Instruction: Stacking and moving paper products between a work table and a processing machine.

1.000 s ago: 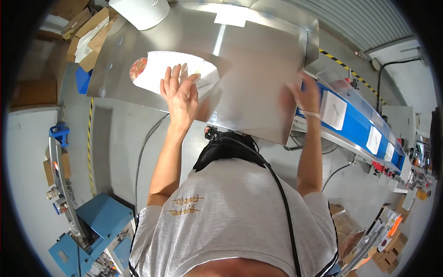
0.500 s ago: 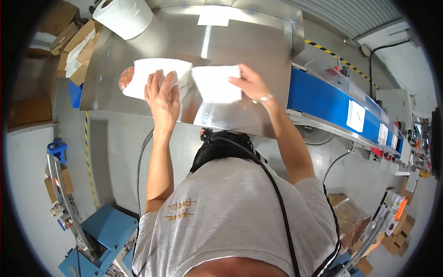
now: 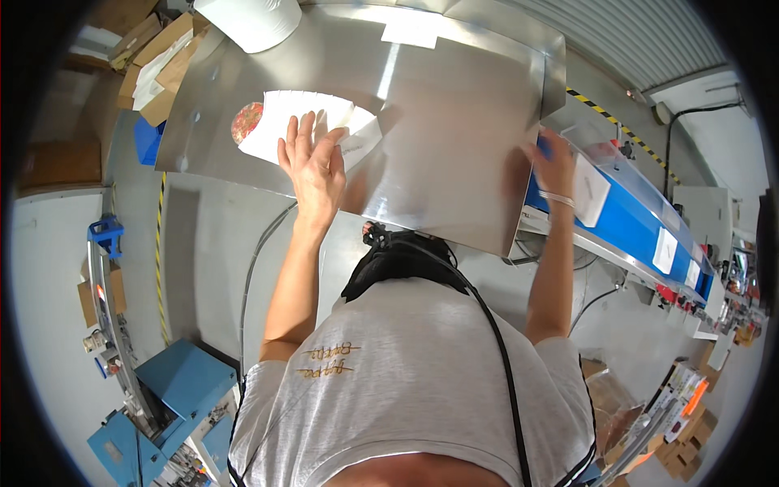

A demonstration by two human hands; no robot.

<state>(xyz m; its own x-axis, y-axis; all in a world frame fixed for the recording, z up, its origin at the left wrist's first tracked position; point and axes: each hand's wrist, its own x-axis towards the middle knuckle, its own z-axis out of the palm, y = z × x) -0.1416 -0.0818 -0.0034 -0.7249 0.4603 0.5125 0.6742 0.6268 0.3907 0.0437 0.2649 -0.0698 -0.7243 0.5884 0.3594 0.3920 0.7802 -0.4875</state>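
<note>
A steel table [image 3: 462, 162] spreads out before you, and a conveyor with a blue belt [image 3: 637, 221] runs away along its right side. Your grey T-shirt [image 3: 422, 365] fills the lower middle; its chest carries two short rows of brown lettering, each crossed by a line. A white roll [image 3: 256, 23] stands at the table's far left corner. On the table's left half lies a fanned stack of white packets [image 3: 272, 128], with faint dark print near its right end, too small to read. Half a second ago your right hand [image 3: 555, 166] held a white packet over the table beside the stack; now it is at the near end of the belt, and a white packet [image 3: 591, 191] lies there just beside it. That hand is blurred, fingers partly bent; whether it grips anything, you cannot tell. Your left hand [image 3: 315, 174] rests on the stack as before, fingers loosely spread. A round red-patterned piece [image 3: 247, 122] peeks out at the stack's left end.
</note>
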